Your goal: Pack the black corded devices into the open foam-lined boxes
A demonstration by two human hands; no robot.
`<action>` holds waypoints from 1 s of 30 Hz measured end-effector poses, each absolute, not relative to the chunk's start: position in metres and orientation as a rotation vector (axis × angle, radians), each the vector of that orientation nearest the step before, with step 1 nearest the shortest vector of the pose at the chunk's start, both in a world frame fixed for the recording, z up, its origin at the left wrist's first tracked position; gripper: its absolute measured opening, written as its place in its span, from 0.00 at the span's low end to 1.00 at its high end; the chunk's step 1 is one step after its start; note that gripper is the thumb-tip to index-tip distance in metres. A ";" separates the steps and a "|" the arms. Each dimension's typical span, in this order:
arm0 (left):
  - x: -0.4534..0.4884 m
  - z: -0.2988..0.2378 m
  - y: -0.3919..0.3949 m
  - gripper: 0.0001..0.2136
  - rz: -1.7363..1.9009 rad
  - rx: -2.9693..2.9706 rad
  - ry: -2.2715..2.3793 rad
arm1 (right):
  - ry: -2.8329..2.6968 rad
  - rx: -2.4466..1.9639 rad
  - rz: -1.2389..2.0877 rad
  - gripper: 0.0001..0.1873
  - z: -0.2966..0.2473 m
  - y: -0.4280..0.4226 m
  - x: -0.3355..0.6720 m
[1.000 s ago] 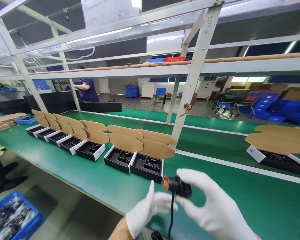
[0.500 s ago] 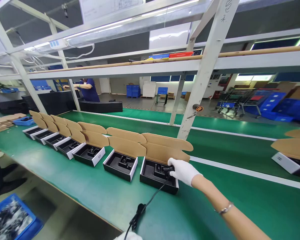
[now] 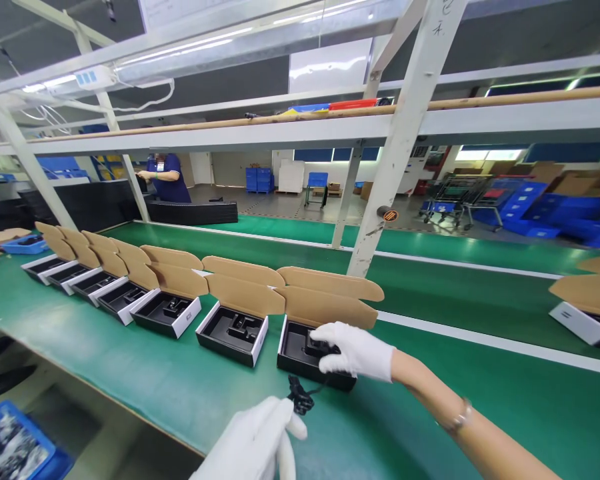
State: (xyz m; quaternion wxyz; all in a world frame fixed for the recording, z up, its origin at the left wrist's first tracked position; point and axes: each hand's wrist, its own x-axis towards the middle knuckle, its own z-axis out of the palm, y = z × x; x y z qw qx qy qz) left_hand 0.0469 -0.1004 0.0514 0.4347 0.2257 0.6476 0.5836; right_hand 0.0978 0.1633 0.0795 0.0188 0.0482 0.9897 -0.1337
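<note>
Several open cartons (image 3: 245, 300) beside right hand (image 3: 353, 350)

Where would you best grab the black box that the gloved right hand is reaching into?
Probably by the front wall of the black box, coming from the near side, where the person stands. Its cardboard lid stands open behind and looks too flimsy to bear the box, and the right hand covers the box's right side.

Left hand (image 3: 250, 443) and right hand (image 3: 355, 351) wear white gloves (image 3: 363, 353) (a bracelet (image 3: 459, 417) on the right wrist).
</note>
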 end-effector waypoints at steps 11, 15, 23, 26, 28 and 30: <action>-0.025 0.098 -0.022 0.16 1.202 1.454 2.040 | 2.996 0.314 -1.519 0.18 0.097 0.131 0.131; -0.024 0.088 0.003 0.25 1.026 1.437 1.808 | 2.945 0.269 -1.556 0.31 0.088 0.140 0.127; -0.045 0.094 0.026 0.27 0.804 1.423 1.659 | 3.317 0.488 -0.706 0.16 0.070 0.154 0.112; -0.059 0.083 0.035 0.30 0.692 1.425 1.673 | 3.230 0.628 -0.511 0.15 0.065 0.156 0.107; -0.064 0.070 0.041 0.28 0.615 1.443 1.736 | 3.121 0.656 -0.290 0.15 0.062 0.159 0.104; -0.064 0.055 0.047 0.24 0.542 1.496 1.814 | 2.983 0.630 -0.115 0.15 0.059 0.163 0.101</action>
